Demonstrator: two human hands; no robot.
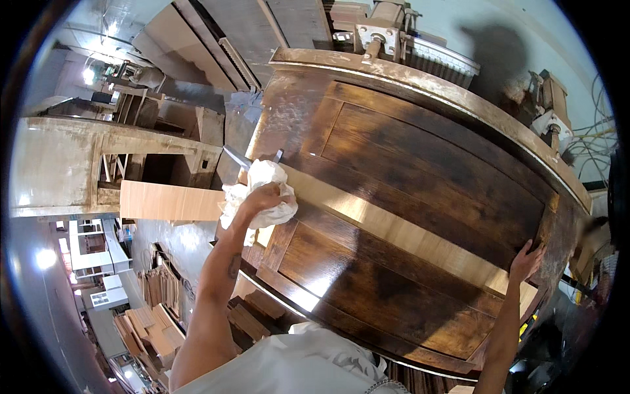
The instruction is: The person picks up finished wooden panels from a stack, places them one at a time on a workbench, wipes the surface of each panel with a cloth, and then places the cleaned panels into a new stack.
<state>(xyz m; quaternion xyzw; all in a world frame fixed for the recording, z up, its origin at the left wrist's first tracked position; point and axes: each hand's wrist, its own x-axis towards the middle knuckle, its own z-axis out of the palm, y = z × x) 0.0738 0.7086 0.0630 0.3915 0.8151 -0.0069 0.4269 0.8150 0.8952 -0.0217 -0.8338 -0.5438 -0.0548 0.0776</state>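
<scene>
My left hand [266,197] grips a crumpled white cloth [268,174] over the left end of a pale wood strip [394,230]. The strip runs between two dark-stained framed wood panels, the far panel [420,157] and the near panel [374,289], which lie on a large work surface. Grey metal bars [235,156] stick out just beyond the cloth; what they belong to is hidden. At the right end, my right hand [526,261] lies with fingers stretched out on the far panel's end, by the strip. Nothing shows in it.
A raised, stained rail [433,82] borders the work surface's far side, with metal cylinders [379,39] behind it. A pale board [172,201] juts out at left beside a worn cabinet frame [59,164]. Wood pieces [154,328] are stacked at lower left. Cables [594,134] hang at right.
</scene>
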